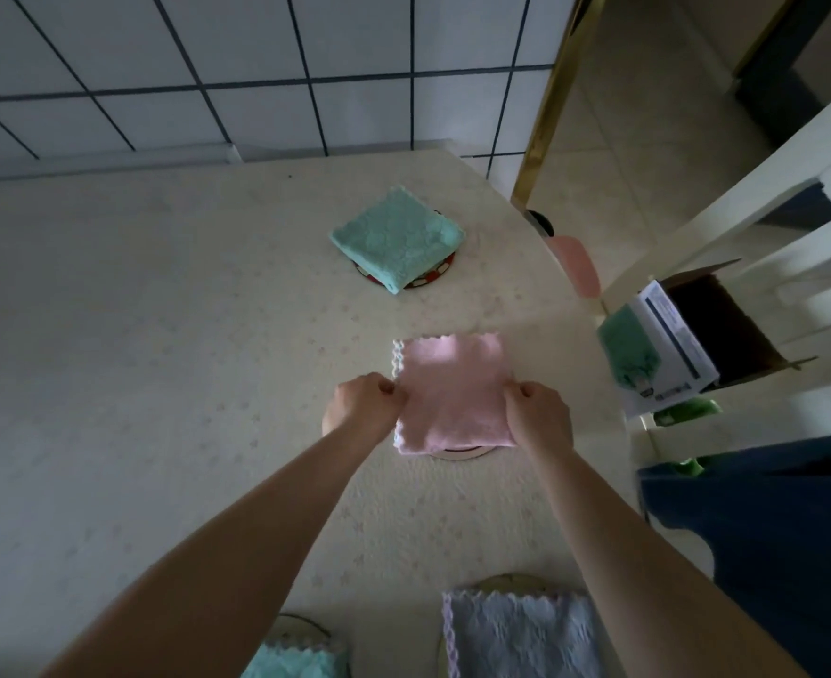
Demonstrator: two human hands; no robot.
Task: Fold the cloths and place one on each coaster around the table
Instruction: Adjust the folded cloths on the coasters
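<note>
Mid-table, both hands pinch a folded pink cloth point(452, 391) — left hand point(367, 401) on its left edge, right hand point(541, 408) on its right, fingers curled round the fabric. Cloth lies over a coaster point(462, 452), rim just showing at the near edge. Beyond, a teal cloth point(396, 237) sits folded on another coaster point(430, 278); grey cloth point(521, 633) & second teal one point(296, 660) lie near the btm edge.

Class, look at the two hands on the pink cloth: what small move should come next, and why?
Probably let go and draw both hands back. The left hand and right hand pinch the side edges of the folded pink cloth, which already seems to cover a coaster whose rim peeks out at its near edge. The teal cloth beyond lies on its own coaster the same way.
</note>
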